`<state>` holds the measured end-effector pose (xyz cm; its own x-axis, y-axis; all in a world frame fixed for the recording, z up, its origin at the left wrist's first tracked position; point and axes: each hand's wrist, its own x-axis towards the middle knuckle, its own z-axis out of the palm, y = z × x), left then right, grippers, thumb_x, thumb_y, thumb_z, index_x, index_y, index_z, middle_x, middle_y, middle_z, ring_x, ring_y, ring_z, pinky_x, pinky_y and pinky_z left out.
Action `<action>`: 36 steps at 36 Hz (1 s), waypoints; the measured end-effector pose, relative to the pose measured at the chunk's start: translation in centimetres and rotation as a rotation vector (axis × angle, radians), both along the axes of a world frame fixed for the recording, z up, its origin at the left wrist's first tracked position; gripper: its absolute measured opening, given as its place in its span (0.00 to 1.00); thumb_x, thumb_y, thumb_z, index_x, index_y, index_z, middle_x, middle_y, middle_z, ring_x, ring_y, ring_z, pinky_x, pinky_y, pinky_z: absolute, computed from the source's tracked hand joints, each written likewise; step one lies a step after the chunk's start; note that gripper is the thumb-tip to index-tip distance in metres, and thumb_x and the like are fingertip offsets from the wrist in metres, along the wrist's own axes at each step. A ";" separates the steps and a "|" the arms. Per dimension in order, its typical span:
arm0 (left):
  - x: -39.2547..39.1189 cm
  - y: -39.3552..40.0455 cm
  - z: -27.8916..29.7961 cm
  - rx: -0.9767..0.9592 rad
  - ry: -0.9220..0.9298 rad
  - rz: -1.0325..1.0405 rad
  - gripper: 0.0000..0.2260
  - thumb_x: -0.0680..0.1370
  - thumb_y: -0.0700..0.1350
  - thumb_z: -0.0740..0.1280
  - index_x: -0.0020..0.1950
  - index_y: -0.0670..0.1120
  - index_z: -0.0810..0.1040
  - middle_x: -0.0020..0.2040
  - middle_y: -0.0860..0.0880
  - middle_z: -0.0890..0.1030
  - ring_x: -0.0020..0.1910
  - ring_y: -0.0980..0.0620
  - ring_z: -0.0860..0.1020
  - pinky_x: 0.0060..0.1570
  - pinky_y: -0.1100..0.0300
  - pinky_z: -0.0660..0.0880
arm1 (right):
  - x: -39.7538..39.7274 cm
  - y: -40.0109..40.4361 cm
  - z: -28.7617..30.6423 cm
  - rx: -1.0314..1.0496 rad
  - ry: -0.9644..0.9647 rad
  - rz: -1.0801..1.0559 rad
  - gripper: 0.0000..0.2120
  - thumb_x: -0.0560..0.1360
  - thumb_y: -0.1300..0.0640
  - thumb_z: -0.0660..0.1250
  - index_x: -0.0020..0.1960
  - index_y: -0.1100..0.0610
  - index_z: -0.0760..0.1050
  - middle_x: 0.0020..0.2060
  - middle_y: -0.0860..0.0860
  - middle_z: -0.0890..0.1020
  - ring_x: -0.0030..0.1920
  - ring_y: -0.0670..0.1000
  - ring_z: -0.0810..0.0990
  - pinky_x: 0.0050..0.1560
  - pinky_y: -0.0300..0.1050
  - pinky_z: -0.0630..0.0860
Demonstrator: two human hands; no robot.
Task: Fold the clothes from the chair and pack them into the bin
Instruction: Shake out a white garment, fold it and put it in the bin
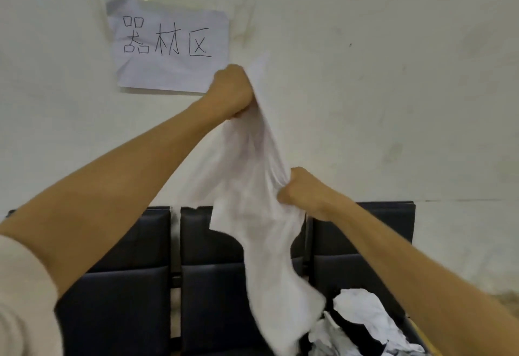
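A pale, scuffed wall (393, 74) fills the far side of the scene, marked with faint smudges and streaks. A creased sheet of paper (171, 46) is stuck to it on the upper left, bearing three hand-drawn black characters. Below, against the wall, stands a row of dark chairs (134, 285) with padded backs and seats, set side by side with narrow gaps between them. On the right-hand seat, near the lower right corner, lies a crumpled heap of clothes (365, 324), white fabric mixed with something black. The task's garment, a white cloth (261, 215), hangs in the air in front of the chairs, around the middle of the scene, its lower end blurred and trailing down to just beside the heap. It is thin and wrinkled, bunched into long folds that run from top to bottom, with a notched edge on its left side. The left hand (230, 91) is raised high, just right of the paper, closed in a fist around the top of the cloth. The right hand (303, 189) is lower and to the right, also clenched, gripping a gathered fold at the cloth's right edge. Both forearms are bare; a light sleeve (25, 299) shows at the lower left.
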<state>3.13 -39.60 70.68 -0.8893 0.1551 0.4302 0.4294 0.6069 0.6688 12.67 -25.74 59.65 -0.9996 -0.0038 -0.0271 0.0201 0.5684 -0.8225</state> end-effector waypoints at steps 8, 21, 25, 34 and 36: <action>0.3 2.8 -1.8 0.190 -0.463 -0.758 0.12 0.73 0.36 0.65 0.55 0.45 0.71 0.50 0.47 0.76 0.46 0.53 0.75 0.44 0.61 0.72 | -1.5 -2.8 0.9 -0.712 -0.284 0.179 0.08 0.71 0.61 0.62 0.39 0.59 0.81 0.35 0.55 0.80 0.38 0.52 0.79 0.46 0.44 0.74; 2.5 -6.3 -9.5 -0.082 -0.603 -0.115 0.34 0.75 0.71 0.43 0.50 0.47 0.77 0.46 0.45 0.80 0.44 0.45 0.80 0.47 0.51 0.79 | -1.2 -2.9 4.1 -1.108 -0.083 0.150 0.08 0.55 0.65 0.61 0.20 0.57 0.66 0.21 0.50 0.68 0.22 0.48 0.69 0.26 0.33 0.70; 3.9 -8.2 -12.2 -0.138 -0.808 -0.195 0.33 0.69 0.76 0.42 0.45 0.54 0.76 0.45 0.46 0.81 0.43 0.45 0.82 0.39 0.51 0.81 | -0.9 -2.8 5.6 -1.141 0.013 0.167 0.09 0.56 0.64 0.60 0.20 0.56 0.66 0.20 0.48 0.67 0.22 0.47 0.67 0.26 0.32 0.67; 1.1 -8.9 -16.7 -0.330 -0.773 -0.347 0.28 0.78 0.66 0.52 0.54 0.43 0.75 0.47 0.46 0.83 0.47 0.49 0.82 0.51 0.54 0.78 | -1.7 -1.3 8.5 -1.183 0.196 0.178 0.16 0.53 0.65 0.64 0.30 0.53 0.58 0.28 0.47 0.63 0.30 0.47 0.65 0.34 0.37 0.70; 0.9 -9.1 -17.5 -0.136 -0.948 -0.629 0.35 0.72 0.71 0.52 0.59 0.43 0.75 0.55 0.45 0.82 0.56 0.48 0.80 0.53 0.54 0.77 | -1.7 -0.8 9.0 -1.179 0.221 0.171 0.14 0.53 0.65 0.63 0.28 0.53 0.58 0.26 0.47 0.63 0.28 0.47 0.65 0.32 0.36 0.69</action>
<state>4.00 -48.70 53.22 -0.5953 0.6815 -0.4256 0.0409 0.5548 0.8310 10.97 -26.53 68.70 -0.9665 -0.0433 0.2529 -0.1881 -0.5506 -0.8133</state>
